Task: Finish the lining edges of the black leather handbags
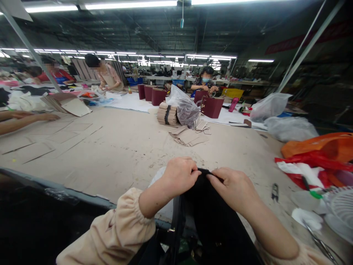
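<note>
A black bag (pixel 213 215) with small metal fittings hangs at the table's near edge, its upper rim pinched in both hands. My left hand (pixel 179 176) has its thumb and fingers closed on the rim's left part. Just to the right, my right hand (pixel 234 187) grips the same edge, thumb on the near side and fingers behind. A narrow gap separates the two hands. Below my left wrist a dark strap (pixel 178 217) with a metal piece runs downward. The bag's lower part is dark and hard to make out.
Beige board pieces (pixel 187 136) and a banded stack (pixel 167 114) lie ahead on the table (pixel 124 147). Burgundy bags (pixel 212 106) stand beyond. Thread snips (pixel 275 192), scissors (pixel 320 241) and a white fan (pixel 340 209) are at right. A co-worker's hands (pixel 35 117) touch boards at left.
</note>
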`<action>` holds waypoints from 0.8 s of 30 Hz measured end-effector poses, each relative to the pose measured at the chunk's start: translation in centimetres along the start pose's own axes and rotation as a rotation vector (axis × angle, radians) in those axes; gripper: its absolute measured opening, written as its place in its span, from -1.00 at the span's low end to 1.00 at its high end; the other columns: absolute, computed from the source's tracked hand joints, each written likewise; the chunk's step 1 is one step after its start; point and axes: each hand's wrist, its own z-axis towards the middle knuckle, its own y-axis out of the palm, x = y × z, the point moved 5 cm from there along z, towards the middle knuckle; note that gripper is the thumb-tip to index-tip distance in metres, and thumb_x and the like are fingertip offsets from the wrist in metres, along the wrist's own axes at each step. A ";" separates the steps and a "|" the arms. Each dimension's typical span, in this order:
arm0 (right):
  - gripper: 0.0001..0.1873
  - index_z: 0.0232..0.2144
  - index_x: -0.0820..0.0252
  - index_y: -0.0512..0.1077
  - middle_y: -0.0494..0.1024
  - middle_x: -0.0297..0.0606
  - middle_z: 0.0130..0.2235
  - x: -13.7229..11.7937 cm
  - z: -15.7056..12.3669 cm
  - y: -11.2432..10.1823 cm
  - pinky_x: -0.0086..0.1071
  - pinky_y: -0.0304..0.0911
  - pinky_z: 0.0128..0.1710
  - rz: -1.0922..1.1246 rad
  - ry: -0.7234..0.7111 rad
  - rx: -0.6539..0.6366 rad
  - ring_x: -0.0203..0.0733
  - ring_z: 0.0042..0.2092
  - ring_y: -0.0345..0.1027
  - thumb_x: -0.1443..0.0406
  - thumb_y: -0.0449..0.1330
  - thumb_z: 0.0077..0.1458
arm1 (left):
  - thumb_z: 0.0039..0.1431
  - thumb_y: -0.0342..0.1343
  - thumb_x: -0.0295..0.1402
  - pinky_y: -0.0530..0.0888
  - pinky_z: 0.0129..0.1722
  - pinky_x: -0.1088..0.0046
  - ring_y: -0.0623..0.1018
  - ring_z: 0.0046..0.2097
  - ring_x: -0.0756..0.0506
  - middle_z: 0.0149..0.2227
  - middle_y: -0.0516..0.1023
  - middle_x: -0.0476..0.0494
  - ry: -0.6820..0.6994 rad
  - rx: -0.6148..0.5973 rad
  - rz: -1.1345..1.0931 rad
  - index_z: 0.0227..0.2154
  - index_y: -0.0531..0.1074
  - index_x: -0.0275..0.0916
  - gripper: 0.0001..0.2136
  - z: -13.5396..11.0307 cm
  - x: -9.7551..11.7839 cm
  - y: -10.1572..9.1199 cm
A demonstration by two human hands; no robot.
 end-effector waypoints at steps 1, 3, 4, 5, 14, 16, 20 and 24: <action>-0.68 -0.54 0.11 0.45 0.52 -0.31 -0.46 0.0 0.0 0.0 -0.38 0.08 -0.37 -0.004 -0.002 0.002 -0.23 -0.36 0.38 0.19 0.02 0.16 | 0.09 0.15 -0.31 0.37 -0.31 0.45 0.54 -0.31 -0.06 -0.39 0.58 -0.03 0.004 0.001 -0.004 -0.48 0.53 -0.21 -0.87 0.0 0.0 0.0; -0.70 -0.51 0.10 0.46 0.52 -0.32 -0.45 0.0 -0.1 0.0 -0.38 0.08 -0.38 0.000 -0.009 0.010 -0.23 -0.36 0.38 0.19 0.03 0.15 | 0.09 0.14 -0.30 0.37 -0.31 0.46 0.54 -0.31 -0.06 -0.39 0.59 -0.03 0.013 -0.002 -0.010 -0.48 0.53 -0.21 -0.86 -0.1 0.0 0.1; -0.72 -0.50 0.10 0.46 0.53 -0.32 -0.44 -0.1 -0.1 -0.1 -0.38 0.07 -0.38 0.001 -0.013 0.018 -0.23 -0.36 0.38 0.19 0.04 0.15 | 0.10 0.14 -0.30 0.37 -0.31 0.45 0.54 -0.31 -0.07 -0.38 0.59 -0.03 0.015 -0.001 -0.010 -0.48 0.53 -0.21 -0.86 -0.1 0.0 0.1; -0.72 -0.50 0.09 0.47 0.53 -0.33 -0.44 -0.1 -0.1 -0.1 -0.38 0.07 -0.39 -0.002 -0.016 0.026 -0.23 -0.37 0.37 0.18 0.04 0.15 | 0.09 0.14 -0.30 0.37 -0.31 0.45 0.54 -0.30 -0.07 -0.38 0.59 -0.04 0.016 0.002 -0.008 -0.48 0.53 -0.22 -0.86 -0.1 0.0 0.1; -0.69 -0.52 0.09 0.45 0.53 -0.32 -0.44 -0.3 0.0 -0.1 -0.37 0.04 -0.39 -0.080 -0.019 0.043 -0.22 -0.35 0.38 0.18 0.02 0.17 | 0.09 0.14 -0.30 0.37 -0.33 0.45 0.53 -0.31 -0.07 -0.39 0.57 -0.03 0.002 0.009 0.015 -0.49 0.50 -0.22 -0.87 -0.2 0.4 0.0; -0.68 -0.53 0.10 0.43 0.53 -0.31 -0.44 -0.4 0.0 -0.2 -0.36 0.03 -0.39 -0.113 -0.010 0.041 -0.21 -0.35 0.38 0.18 0.00 0.18 | 0.09 0.13 -0.31 0.37 -0.33 0.45 0.52 -0.31 -0.07 -0.39 0.57 -0.04 -0.001 0.008 0.021 -0.49 0.50 -0.22 -0.86 -0.2 0.4 0.1; -0.65 -0.56 0.10 0.39 0.52 -0.31 -0.45 -0.6 0.1 -0.2 -0.34 0.01 -0.40 -0.162 0.014 0.026 -0.21 -0.36 0.38 0.17 -0.02 0.19 | 0.11 0.11 -0.32 0.38 -0.32 0.44 0.52 -0.31 -0.07 -0.38 0.57 -0.04 -0.002 0.016 0.031 -0.51 0.50 -0.22 -0.85 -0.2 0.6 0.2; -0.65 -0.55 0.10 0.39 0.53 -0.31 -0.45 -0.7 0.1 -0.2 -0.34 -0.01 -0.41 -0.173 0.035 0.026 -0.22 -0.37 0.37 0.17 -0.03 0.20 | 0.12 0.09 -0.33 0.38 -0.31 0.44 0.52 -0.30 -0.07 -0.37 0.56 -0.06 0.011 0.012 0.040 -0.50 0.50 -0.22 -0.84 -0.3 0.8 0.3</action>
